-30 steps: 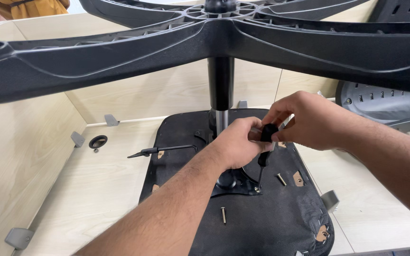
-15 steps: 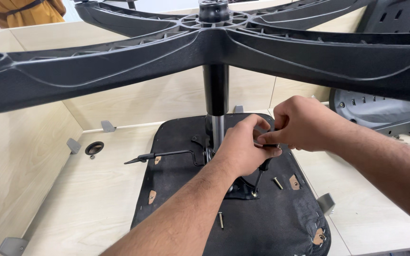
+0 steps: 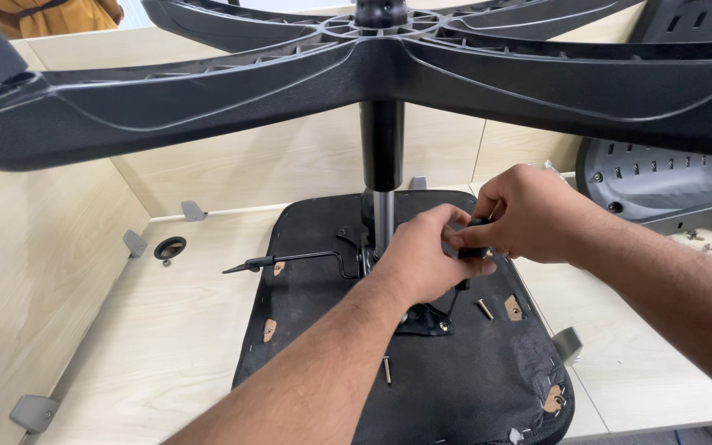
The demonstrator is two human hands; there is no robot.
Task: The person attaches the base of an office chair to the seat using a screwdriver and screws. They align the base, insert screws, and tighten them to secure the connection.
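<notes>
An upside-down black office chair seat (image 3: 455, 379) lies on the light wooden table, its gas column (image 3: 382, 165) rising to the five-arm star base (image 3: 208, 91) overhead. Both hands meet over the seat mechanism just right of the column. My right hand (image 3: 529, 214) grips the black handle of a screwdriver (image 3: 463, 272), whose shaft points down at the metal plate. My left hand (image 3: 422, 259) closes around the same handle from the left. Two loose bolts (image 3: 484, 309) lie on the seat fabric. A black adjustment lever (image 3: 282, 262) sticks out to the left.
A black chair backrest (image 3: 661, 181) rests at the right with small screws scattered beside it. Wooden partition walls with grey brackets (image 3: 193, 211) enclose the table. A round black cap (image 3: 170, 247) sits at the left. A person in orange clothing (image 3: 51, 15) stands beyond the far wall.
The view has shifted closer. Both hands moved slightly up and right while keeping hold of the screwdriver at the mechanism.
</notes>
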